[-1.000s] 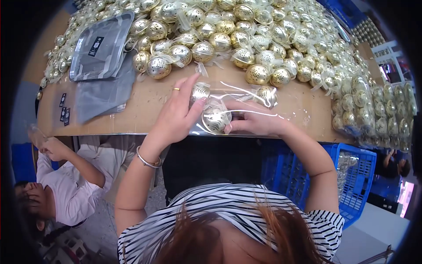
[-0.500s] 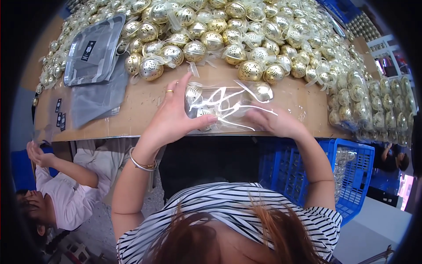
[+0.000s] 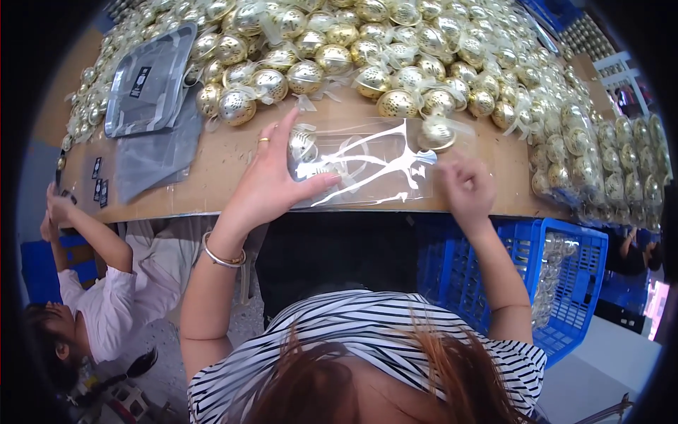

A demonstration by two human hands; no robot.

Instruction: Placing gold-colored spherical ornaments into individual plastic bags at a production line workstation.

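Note:
A clear plastic bag (image 3: 385, 166) lies flat on the table's front part, bright reflections crossing it. At its left end, gold jingle bell ornaments (image 3: 304, 144) show through the film. My left hand (image 3: 272, 169) is round that end, thumb on the film and fingers beyond the bells. Beside the bag's right end, my right hand (image 3: 467, 185) is curled closed and slightly blurred; whatever its fingers hold, if anything, is hidden. Another gold bell (image 3: 436, 133) with a pale ribbon sits just above that hand, by the bag's far right corner.
A heap of gold bells (image 3: 332, 59) covers the back of the table. Grey plastic bags (image 3: 152, 85) lie at the left. Filled clear packs (image 3: 565, 166) stand at the right, above a blue crate (image 3: 575, 283). A co-worker (image 3: 116, 304) works at the left.
My right hand has moved right, off the bag's middle, and its fingers have curled. The bag looks flatter at its right part. My left hand has shifted slightly left.

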